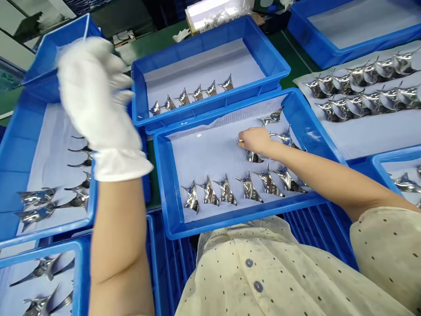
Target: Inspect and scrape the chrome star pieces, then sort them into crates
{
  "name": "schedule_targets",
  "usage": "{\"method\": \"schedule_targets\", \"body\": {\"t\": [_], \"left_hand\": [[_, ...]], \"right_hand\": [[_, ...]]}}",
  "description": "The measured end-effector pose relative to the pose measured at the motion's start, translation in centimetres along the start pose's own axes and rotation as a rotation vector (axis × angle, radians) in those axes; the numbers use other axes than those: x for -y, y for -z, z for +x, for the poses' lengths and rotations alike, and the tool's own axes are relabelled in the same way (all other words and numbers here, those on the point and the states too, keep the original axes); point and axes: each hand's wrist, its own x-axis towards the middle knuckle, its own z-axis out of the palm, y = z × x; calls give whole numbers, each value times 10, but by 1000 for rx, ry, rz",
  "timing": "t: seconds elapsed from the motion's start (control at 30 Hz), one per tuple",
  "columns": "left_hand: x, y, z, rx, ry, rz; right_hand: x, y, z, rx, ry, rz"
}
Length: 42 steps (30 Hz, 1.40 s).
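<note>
My left hand (98,94), in a white glove, is raised above the left blue tray (13,145); it is blurred and seen from the back, so its fingers do not show. My bare right hand (255,140) reaches into the middle blue tray (164,175) and is closed on a shiny metal ray-shaped piece (254,156) resting on the white liner. A row of several such pieces (243,189) stands along the tray's near side. More pieces (279,127) lie just beyond my right hand.
A far blue tray (138,83) holds a row of metal pieces (192,96). At the right, many pieces (362,90) lie on a white sheet. Other blue trays stand at the far right (381,164), top right (296,22) and bottom left (79,272).
</note>
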Motion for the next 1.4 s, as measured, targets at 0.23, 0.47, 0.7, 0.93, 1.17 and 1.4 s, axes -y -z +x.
{"method": "schedule_targets", "body": {"t": [0.23, 0.47, 0.7, 0.93, 1.17, 1.4], "left_hand": [[35, -34, -130, 533, 456, -34], [51, -18, -161, 573, 639, -26], [34, -20, -177, 619, 678, -133], [21, -14, -191, 462, 396, -6], [20, -21, -200, 310, -333, 337], [22, -23, -207, 311, -353, 398]], "right_hand": [[-2, 11, -9, -91, -9, 11], [-4, -1, -17, -112, 62, 217], [27, 9, -46, -290, 644, 1328], [58, -9, -47, -259, 587, 1710], [64, -19, -47, -381, 468, 1612], [66, -22, -51, -302, 385, 1628]]}}
